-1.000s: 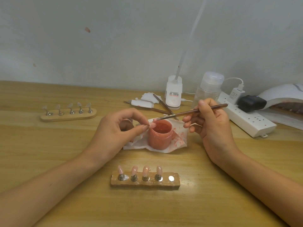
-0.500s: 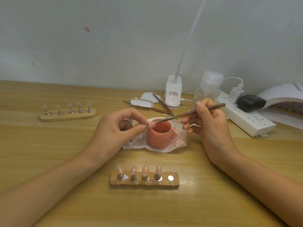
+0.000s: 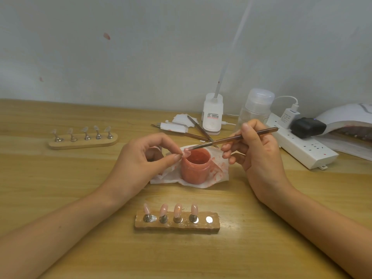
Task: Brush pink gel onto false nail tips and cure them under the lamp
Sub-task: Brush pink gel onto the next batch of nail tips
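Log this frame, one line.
phase: brushing | left hand: pinches nail tip by gel jar | right hand: holds brush, bristles at tip | near stand: four tips, one spot bare

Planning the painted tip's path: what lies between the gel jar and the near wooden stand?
Head view: only the front edge of the stained tissue under the gel jar, then bare tabletop to the near wooden stand.

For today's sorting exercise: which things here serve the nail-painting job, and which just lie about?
Job: pink gel jar; thin metal brush; pinched pink nail tip; brown wooden tip stand; white domed lamp.
Lying about: white power strip; clear plastic bottle.
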The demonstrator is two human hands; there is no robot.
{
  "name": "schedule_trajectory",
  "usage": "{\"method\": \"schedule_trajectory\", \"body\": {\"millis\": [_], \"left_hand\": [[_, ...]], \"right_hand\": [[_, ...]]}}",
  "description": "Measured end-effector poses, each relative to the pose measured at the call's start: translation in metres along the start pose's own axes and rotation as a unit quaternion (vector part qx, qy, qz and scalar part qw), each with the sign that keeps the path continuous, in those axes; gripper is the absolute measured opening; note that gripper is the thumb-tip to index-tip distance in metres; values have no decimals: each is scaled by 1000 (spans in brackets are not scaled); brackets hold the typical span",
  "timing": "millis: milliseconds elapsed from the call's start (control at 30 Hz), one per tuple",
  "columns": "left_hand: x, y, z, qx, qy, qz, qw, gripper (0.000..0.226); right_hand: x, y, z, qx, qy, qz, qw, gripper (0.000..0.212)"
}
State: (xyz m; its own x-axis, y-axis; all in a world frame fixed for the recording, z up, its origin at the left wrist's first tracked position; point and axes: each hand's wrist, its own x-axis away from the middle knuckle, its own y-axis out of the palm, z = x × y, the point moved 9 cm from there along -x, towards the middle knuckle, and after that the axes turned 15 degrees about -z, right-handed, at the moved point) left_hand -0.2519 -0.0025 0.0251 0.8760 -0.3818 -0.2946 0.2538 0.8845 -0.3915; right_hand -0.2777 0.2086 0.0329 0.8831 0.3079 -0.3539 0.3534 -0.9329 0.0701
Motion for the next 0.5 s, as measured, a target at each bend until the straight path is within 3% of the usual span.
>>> {"method": "schedule_trajectory", "body": {"millis": [133, 367, 500], "left_hand": [[1, 1, -1, 3, -4, 0, 1000, 13], [0, 0, -6, 1, -10, -1, 1000, 10], [0, 1, -8, 12, -16, -3, 1000, 5]], "right_hand": [[2, -5, 4, 16, 17, 19, 1000, 22], [1, 1, 0, 9, 2, 0, 1000, 24], [2, -9, 4, 14, 13, 35, 999, 21]]}}
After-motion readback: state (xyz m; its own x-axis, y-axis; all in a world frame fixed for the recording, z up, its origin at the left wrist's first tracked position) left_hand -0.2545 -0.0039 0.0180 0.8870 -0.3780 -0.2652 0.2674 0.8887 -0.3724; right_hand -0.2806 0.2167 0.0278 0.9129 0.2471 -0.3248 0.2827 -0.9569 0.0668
